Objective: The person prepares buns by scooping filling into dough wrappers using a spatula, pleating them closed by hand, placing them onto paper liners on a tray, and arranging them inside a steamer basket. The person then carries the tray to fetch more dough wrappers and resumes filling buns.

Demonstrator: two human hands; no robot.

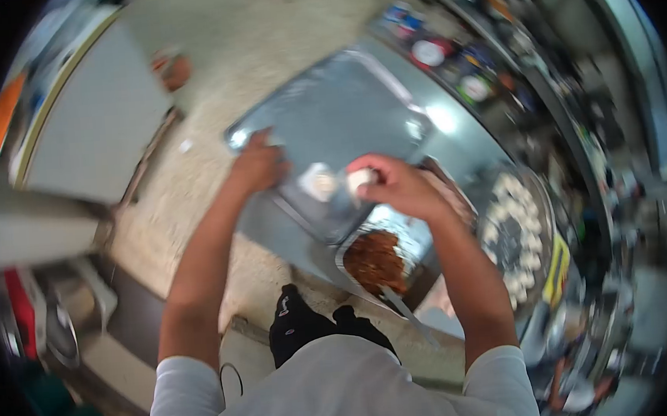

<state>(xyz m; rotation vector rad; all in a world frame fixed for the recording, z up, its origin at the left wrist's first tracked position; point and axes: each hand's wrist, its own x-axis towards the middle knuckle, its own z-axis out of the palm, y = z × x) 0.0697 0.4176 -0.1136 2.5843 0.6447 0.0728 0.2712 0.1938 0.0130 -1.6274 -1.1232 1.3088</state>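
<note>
My right hand [398,186] is closed around a small, round white piece of dough [361,181], held over the near part of a large metal tray [326,108]. Just left of it, a flat white dough piece [320,183] lies on that tray. My left hand [261,165] is by the tray's left edge; blur hides how its fingers are set and whether they touch the rim. Closer to my body is a metal pan [342,255] with brown filling [376,261], and a flat-handled utensil [406,311] sticks out of it.
To the right, a round tray [513,251] carries several white dough pieces set in rings. A yellow item [557,268] is beside it. Shelves with blurred containers [431,50] run along the upper right. A pale panel [95,116] stands at upper left.
</note>
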